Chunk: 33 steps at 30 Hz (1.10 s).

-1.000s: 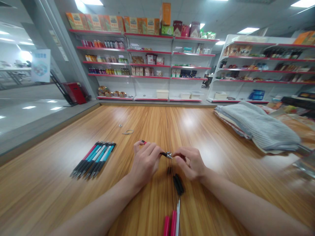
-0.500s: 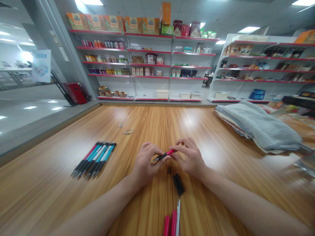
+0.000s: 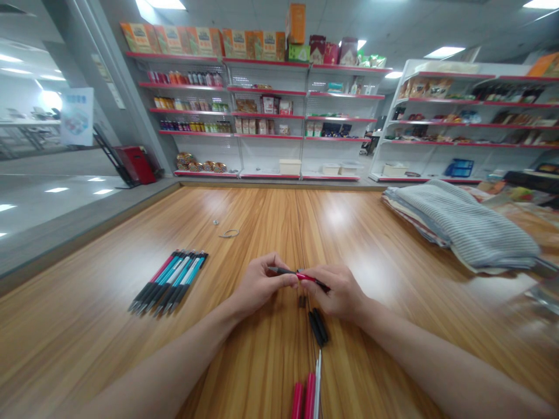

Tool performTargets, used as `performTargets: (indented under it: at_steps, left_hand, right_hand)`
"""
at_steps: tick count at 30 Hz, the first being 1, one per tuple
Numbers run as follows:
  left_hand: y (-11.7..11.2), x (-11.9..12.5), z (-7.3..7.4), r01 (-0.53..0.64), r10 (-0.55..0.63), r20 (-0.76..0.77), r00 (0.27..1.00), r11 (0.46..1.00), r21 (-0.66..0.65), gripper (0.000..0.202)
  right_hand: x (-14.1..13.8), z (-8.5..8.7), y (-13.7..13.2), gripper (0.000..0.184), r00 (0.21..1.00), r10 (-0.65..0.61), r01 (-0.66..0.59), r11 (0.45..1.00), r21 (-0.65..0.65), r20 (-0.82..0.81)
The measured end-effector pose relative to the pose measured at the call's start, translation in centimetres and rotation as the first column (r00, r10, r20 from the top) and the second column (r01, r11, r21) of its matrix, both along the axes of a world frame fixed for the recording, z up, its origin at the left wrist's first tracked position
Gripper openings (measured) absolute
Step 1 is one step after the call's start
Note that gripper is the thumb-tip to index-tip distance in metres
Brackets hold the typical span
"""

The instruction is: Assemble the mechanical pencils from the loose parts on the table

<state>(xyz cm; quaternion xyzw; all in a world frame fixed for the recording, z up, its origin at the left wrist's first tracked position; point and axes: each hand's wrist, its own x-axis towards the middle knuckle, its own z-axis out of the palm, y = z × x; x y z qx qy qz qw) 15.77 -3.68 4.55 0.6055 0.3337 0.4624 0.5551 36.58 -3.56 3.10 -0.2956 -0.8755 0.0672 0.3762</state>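
Our left grip (image 3: pixel 257 286) is pinched on the dark front of the pen (image 3: pixel 304 277), right grip (image 3: pixel 339 289) curled round its red barrel; pen bridges both. If we twist off-axis, it could slip and scatter the black tubes (image 3: pixel 318 327) just nearer us.

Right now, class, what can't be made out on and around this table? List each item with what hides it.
All in the head view:
Held pen: part of its barrel, hidden by the right hand.
Pink tubes and white rods: near ends, cut off by the bottom edge.
Pen row: any lettering, too small.
Shelf bottles: labels, too small.
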Motion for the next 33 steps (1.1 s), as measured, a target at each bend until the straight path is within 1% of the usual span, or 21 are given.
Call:
performTargets:
  at_steps: [6,11,13,17,21,27,33]
  left_hand:
    - [0.15,-0.22,-0.24,-0.001,0.001,0.007,1.0,1.0,0.008,0.022]
    - [0.2,-0.21,-0.43,0.014,-0.014,-0.006,1.0,1.0,-0.003,0.023]
    - [0.21,-0.21,-0.49,0.021,-0.021,-0.013,1.0,1.0,0.0,0.023]
    - [0.23,-0.22,-0.62,0.034,-0.033,-0.02,0.999,0.999,0.006,0.022]
    - [0.29,-0.19,-0.58,0.002,-0.002,0.002,1.0,1.0,-0.002,0.024]
    - [0.58,-0.11,-0.56,-0.119,0.119,0.048,0.992,0.993,-0.002,0.028]
    - [0.36,-0.08,-0.44,-0.087,0.088,-0.015,0.996,0.996,0.018,0.028]
  right_hand:
    - [-0.23,0.2,-0.08,0.009,0.998,-0.042,0.042,0.999,0.007,-0.049]
    - [-0.16,0.45,-0.19,0.004,0.997,-0.04,0.041,0.999,0.007,-0.067]
    - [-0.1,0.49,-0.23,0.003,0.997,-0.042,0.042,0.999,0.007,-0.066]
    - [-0.07,0.5,-0.27,0.005,0.998,-0.052,0.051,0.998,-0.031,-0.04]
    - [-0.21,0.51,-0.19,0.007,0.996,-0.085,0.084,0.996,-0.033,-0.041]
    - [-0.28,0.61,-0.13,0.008,0.989,-0.129,0.13,0.992,0.001,-0.073]
    - [0.01,0.79,-0.29,0.011,0.992,-0.12,0.119,0.992,-0.026,-0.045]
